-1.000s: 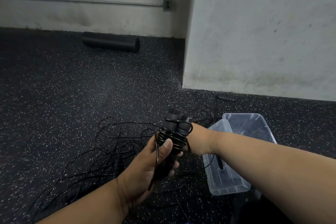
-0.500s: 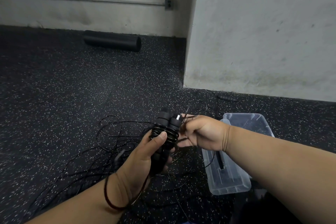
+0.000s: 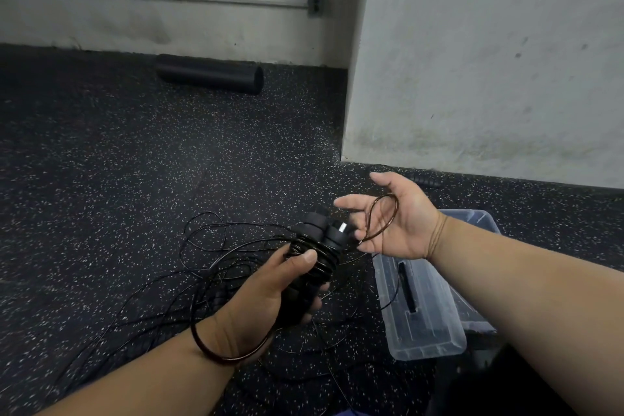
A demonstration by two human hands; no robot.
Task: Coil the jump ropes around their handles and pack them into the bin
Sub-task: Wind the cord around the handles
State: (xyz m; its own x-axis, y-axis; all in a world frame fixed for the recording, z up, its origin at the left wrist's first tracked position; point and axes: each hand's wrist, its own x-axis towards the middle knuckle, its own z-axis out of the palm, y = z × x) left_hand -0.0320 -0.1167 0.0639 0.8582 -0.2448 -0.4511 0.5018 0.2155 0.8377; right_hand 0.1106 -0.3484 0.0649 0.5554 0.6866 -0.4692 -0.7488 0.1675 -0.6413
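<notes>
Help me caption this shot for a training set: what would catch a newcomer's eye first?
Centre frame, the left hand grips a pair of black handles with rope coiled tightly round them. Just right of it, the right hand lies palm up, fingers spread, a thin rope loop across it. Loose black rope tangles on the speckled floor behind, and a clear plastic bin sits at lower right.
</notes>
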